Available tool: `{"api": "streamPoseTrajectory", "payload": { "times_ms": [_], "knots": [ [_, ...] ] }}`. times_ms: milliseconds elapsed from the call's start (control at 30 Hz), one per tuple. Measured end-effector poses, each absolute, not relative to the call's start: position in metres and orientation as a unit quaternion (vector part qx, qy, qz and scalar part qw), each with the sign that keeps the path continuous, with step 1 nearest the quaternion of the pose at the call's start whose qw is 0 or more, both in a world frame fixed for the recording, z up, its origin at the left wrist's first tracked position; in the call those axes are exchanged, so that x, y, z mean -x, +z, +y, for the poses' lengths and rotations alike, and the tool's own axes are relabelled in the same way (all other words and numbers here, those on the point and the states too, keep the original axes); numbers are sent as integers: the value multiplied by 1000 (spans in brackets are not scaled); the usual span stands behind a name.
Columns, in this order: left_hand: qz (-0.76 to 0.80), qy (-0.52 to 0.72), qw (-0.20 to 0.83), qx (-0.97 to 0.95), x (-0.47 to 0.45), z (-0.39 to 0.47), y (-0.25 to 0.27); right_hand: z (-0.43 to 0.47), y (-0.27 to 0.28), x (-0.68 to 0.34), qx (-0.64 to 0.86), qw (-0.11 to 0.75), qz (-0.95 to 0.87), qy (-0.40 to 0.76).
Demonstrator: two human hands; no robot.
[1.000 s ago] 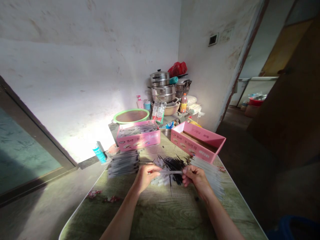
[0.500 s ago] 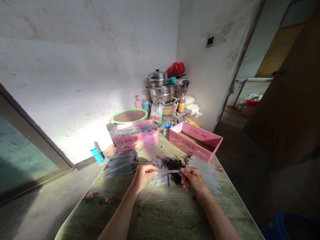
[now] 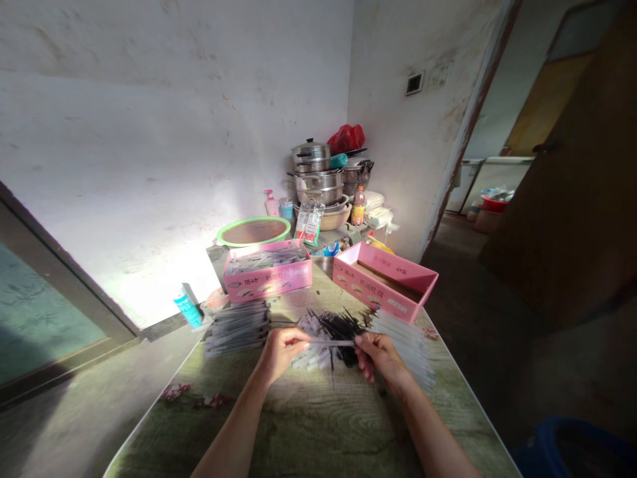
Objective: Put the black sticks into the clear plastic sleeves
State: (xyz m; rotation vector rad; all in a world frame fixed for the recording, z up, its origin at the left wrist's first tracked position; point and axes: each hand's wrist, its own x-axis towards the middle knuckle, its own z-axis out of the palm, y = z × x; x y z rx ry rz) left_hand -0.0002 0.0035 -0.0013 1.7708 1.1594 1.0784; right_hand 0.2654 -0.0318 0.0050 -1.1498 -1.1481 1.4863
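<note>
My left hand (image 3: pixel 279 350) and my right hand (image 3: pixel 377 356) together hold a thin clear sleeve (image 3: pixel 332 343) level between them, one hand pinching each end. Right behind the sleeve lies a heap of thin black sticks (image 3: pixel 338 326) on the table (image 3: pixel 318 425). A fan of clear empty sleeves (image 3: pixel 408 342) spreads to the right of my right hand. A stack of filled sleeves (image 3: pixel 237 329) sits to the left of my left hand.
Two pink cardboard boxes stand at the far side: the left box (image 3: pixel 267 271) holds filled sleeves, the right box (image 3: pixel 385 280) looks nearly bare. Behind them are a green basin (image 3: pixel 253 232), stacked steel pots (image 3: pixel 317 174) and bottles. A small blue tube (image 3: pixel 187 305) lies at the left.
Both hands keep their hold on the clear sleeve. The camera has drifted a little, shifting the scene leftward; the hands' pose is nearly the same.
</note>
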Motion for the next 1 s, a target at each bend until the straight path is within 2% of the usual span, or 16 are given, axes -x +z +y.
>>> {"api": "streamPoseTrajectory", "payload": {
  "times_ms": [767, 1000],
  "knots": [
    [461, 412, 404, -674, 2, 4, 1, -34, 11, -263, 457, 454, -473, 601],
    [457, 410, 418, -669, 3, 5, -2, -34, 7, -264, 465, 429, -478, 609]
  ]
}}
